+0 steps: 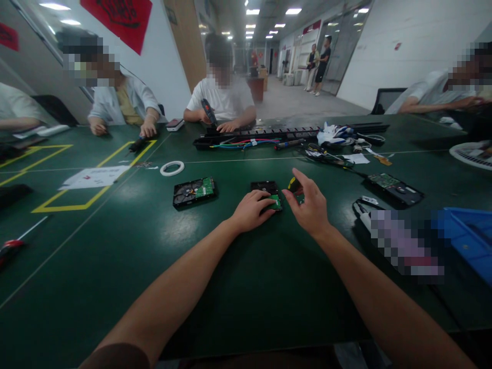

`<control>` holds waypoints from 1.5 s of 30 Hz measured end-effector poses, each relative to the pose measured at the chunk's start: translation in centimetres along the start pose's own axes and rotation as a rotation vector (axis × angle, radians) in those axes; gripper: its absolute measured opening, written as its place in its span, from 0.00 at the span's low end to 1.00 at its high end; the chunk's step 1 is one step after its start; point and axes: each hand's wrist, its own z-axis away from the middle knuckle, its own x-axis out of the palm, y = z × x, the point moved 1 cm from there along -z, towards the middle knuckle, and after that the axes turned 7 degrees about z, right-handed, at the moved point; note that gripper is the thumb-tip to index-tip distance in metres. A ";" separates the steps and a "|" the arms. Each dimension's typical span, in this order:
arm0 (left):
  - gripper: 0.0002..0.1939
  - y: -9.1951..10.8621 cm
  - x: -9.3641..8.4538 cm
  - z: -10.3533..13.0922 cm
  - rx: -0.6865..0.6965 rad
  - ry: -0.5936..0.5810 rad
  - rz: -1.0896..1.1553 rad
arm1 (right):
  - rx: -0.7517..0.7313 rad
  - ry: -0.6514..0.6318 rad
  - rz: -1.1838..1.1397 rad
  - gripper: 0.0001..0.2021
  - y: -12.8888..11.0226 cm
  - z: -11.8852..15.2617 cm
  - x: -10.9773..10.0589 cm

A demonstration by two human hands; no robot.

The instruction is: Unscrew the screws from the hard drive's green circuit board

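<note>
A hard drive (265, 185) with a green circuit board lies on the green table in front of me. My left hand (254, 209) grips it from the near side, its fingers bent over the board and covering part of it. Just to the right, my right hand (307, 200) is closed around a small screwdriver (294, 184) with a yellow and black handle. I cannot make out its shaft or tip. Apart from my hands, a second hard drive (194, 192) sits to the left, circuit board upward. Another hard drive (395, 189) lies to the right.
A white tape roll (172, 168) and a printed sheet (94, 177) lie left. Cables and white gloves (332, 134) sit by a long black rail (269, 136). A blue bin (471, 241) stands right; a red-handled screwdriver (13, 245) lies far left. Several people sit around the table.
</note>
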 end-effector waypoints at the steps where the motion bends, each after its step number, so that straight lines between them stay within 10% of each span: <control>1: 0.16 0.0 0.0 0.0 0.003 -0.001 -0.001 | 0.005 0.012 -0.008 0.33 0.0 0.0 0.1; 45: 0.16 0.1 0.0 -0.1 -0.015 -0.011 0.016 | 0.042 0.000 -0.028 0.32 -0.4 0.0 0.0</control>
